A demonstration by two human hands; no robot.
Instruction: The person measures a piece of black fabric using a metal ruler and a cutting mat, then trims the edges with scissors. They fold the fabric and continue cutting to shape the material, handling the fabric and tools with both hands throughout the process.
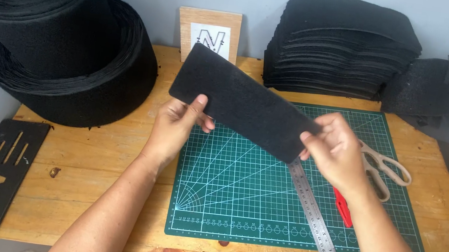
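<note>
I hold a black felt strip (246, 102) above the green cutting mat (236, 205), my left hand (177, 125) pinching its near edge, my right hand (336, 149) gripping its lower end; its long axis slants from upper left down to the right.
</note>
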